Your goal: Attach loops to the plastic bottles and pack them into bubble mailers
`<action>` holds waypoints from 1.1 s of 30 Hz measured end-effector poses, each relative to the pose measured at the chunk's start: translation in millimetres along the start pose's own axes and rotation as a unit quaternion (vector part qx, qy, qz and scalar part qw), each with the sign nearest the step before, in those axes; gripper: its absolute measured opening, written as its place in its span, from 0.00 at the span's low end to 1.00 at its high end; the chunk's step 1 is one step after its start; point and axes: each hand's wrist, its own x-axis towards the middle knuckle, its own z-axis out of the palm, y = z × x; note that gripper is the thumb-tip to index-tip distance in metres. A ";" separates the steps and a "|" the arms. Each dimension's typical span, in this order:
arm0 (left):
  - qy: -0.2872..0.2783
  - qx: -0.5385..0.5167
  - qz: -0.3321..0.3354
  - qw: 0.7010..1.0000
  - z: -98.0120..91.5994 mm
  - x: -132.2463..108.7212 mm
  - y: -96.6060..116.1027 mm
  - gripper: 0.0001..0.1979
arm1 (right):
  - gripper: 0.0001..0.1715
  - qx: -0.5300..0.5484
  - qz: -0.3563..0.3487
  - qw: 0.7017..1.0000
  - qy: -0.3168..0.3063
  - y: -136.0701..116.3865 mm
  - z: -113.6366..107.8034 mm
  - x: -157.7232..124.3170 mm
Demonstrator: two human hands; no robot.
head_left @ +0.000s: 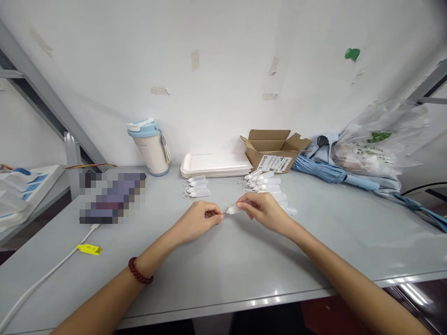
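My right hand (261,210) pinches a small white dropper bottle (233,210) between thumb and fingers, its narrow tip pointing left. My left hand (201,220) is closed in a pinch just left of that tip, and whatever sits between its fingertips is too small to make out. A thin white loop shows near the bottle's tip. Beyond my left hand, several similar bottles (198,187) lie in a row with their loops to the left. More translucent bottles (267,182) lie in a pile behind my right hand, which partly hides them.
Against the wall stand a travel cup (151,151), a stack of white trays (218,164) and an open cardboard box (272,153). A folded blue umbrella (321,170) and plastic bag (379,144) lie right. At left are a pixelated phone (115,200) and white cable (52,268).
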 end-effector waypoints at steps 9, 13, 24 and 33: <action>-0.015 0.007 0.006 1.000 -0.5 -0.1 -2.7 0.11 | 0.14 -0.009 -0.001 1.000 -0.015 1.7 -0.5 -0.6; -0.012 -0.009 0.007 1.000 -0.1 0.3 -4.1 0.11 | 0.15 0.007 0.004 1.000 -0.008 2.9 2.7 0.2; -0.004 -0.057 -0.014 0.998 1.2 -0.4 -2.8 0.09 | 0.14 0.049 0.019 0.999 0.011 6.9 15.2 -0.4; -0.001 -0.086 -0.010 0.996 -3.7 2.8 -2.2 0.11 | 0.14 0.074 0.026 0.996 0.032 8.1 12.8 1.7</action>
